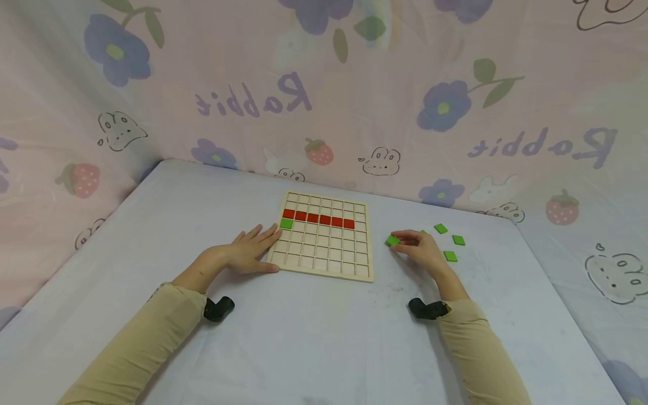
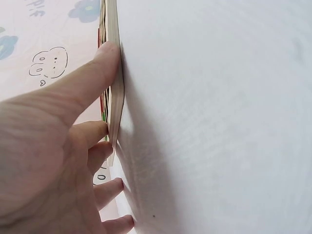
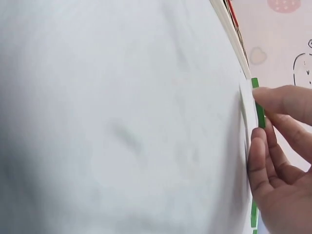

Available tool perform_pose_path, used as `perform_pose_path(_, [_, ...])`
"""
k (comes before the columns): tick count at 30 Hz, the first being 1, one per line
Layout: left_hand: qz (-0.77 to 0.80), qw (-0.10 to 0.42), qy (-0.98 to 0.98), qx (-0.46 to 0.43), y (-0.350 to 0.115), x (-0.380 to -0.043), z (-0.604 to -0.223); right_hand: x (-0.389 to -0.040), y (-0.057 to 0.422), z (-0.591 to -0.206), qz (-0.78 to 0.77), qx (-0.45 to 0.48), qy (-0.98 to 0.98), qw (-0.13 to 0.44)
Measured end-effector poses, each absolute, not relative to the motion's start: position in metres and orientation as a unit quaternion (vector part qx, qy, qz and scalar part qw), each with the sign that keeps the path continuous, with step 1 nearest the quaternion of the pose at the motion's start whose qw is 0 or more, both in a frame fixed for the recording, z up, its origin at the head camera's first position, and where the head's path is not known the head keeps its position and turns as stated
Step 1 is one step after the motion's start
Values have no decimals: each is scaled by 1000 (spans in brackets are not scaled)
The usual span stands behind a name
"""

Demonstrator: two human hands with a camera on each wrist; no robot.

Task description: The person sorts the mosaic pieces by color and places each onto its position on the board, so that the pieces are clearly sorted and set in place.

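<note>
1. The left hand (image 1: 251, 251) is resting at the left side of the wooden grid board (image 1: 321, 253), its fingers spreading apart; thumb and forefinger are touching the board's edge while the outer fingers are lying on the table (image 1: 314, 337).
2. The right hand (image 1: 417, 247), well apart from the left, is pinching a green tile (image 1: 392, 241) between thumb and fingers.
3. That held tile is sitting just beyond the board's right side; whether it is touching the table, the views are not showing clearly.
4. Six red tiles (image 1: 313, 218) are forming a straight row across the board, beginning in its leftmost column.
5. One placed green tile (image 1: 286, 224) is lying directly on the near side of the leftmost red one, close to the left fingertips.
6. Loose green tiles (image 1: 458, 240) are lying around the right hand: three are showing plainly, and another is partly hiding behind the fingers.
7. Beige sleeves (image 1: 147, 343) are covering both forearms, and a patterned cloth (image 1: 354, 50) is hanging behind the table.
</note>
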State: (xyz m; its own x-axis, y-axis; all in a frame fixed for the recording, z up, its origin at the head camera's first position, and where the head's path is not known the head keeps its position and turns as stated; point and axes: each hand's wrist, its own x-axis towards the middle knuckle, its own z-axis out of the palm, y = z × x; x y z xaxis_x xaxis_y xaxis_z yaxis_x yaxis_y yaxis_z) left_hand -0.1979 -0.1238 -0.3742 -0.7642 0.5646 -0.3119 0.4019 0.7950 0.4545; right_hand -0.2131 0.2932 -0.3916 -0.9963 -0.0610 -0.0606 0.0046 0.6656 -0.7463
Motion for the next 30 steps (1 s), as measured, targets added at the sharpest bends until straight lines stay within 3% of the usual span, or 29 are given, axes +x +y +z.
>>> perform_pose_path(30, [187, 222, 920, 263, -124, -198, -373, -221, 258, -387, -430, -21, 901, 58])
